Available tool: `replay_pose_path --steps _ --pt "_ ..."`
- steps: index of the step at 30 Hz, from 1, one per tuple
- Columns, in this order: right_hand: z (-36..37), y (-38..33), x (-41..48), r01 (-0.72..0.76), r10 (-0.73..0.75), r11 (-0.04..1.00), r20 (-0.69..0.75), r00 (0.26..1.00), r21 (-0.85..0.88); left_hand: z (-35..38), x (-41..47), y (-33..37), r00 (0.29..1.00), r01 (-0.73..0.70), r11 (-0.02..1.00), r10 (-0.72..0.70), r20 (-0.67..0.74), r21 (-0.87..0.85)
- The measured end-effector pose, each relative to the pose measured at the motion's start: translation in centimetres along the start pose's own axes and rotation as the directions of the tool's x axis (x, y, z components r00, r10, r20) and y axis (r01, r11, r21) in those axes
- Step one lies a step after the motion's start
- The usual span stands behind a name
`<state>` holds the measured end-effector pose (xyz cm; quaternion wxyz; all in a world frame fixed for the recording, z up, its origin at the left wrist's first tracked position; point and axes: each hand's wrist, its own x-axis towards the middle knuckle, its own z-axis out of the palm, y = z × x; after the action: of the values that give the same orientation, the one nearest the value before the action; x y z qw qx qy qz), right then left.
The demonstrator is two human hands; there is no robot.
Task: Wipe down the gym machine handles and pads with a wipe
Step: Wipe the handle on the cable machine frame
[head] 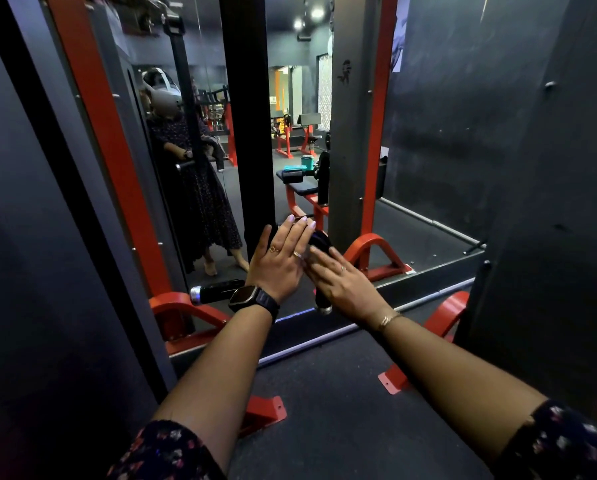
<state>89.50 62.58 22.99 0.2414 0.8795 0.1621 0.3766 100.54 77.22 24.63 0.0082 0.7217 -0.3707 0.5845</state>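
Two handle grips: left grip (217, 292) lies level, right grip (321, 300) points downward.

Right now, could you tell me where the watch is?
In the head view, centre-left, the watch sits on the wrist behind the left hand, just right of the handle.

The black handle (217, 291) has chrome end caps and sits low before the mirror (200, 188), one grip level and the other upright. A dark wipe (321, 240) is bunched at its top.
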Motion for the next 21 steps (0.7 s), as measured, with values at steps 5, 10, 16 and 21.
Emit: replay_pose_path --steps 5,10,16,21 --pt "1.2 -0.3 -2.3 -0.047 0.045 0.998 0.053 0.998 0.042 -0.3 0.1 0.3 1.0 0.018 0.999 -0.017 0.013 -0.05" --pt "3.7 -3.9 -7.8 -0.122 0.063 0.976 0.299 0.952 0.181 -0.2 0.1 0.3 1.0 0.024 0.998 -0.024 0.002 -0.053" --pt "2.2 -6.3 -6.2 -0.812 0.797 -0.242 0.586 0.147 0.532 -0.1 0.0 0.7 0.999 0.043 0.998 -0.043 0.002 -0.053" --pt "3.7 -4.8 -3.9 -0.176 0.142 -0.978 0.976 -0.165 0.112 -0.2 0.0 0.8 0.998 0.068 0.994 -0.067 0.011 -0.087"
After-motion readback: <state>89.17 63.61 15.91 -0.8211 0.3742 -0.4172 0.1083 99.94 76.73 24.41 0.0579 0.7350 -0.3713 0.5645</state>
